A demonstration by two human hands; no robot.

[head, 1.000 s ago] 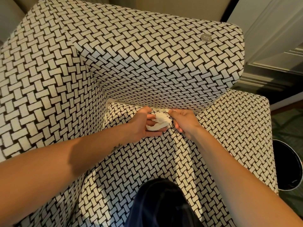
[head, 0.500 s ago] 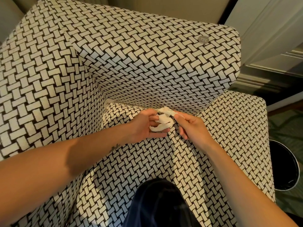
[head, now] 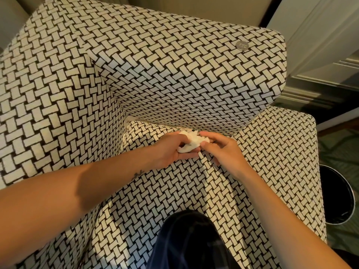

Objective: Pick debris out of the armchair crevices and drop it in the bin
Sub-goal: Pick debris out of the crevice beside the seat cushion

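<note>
White tissue wad (head: 191, 143) slants between left hand (head: 171, 150) and right hand (head: 225, 152).

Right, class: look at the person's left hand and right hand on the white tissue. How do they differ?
The left hand cradles the tissue with fingers curled under it; the right hand pinches its edge with thumb and fingertips. The left wrist carries a small dark mark; the right wrist shows none. The right hand lies nearer the bin than the left. Both grip the same tissue at the armchair's crevice.
</note>
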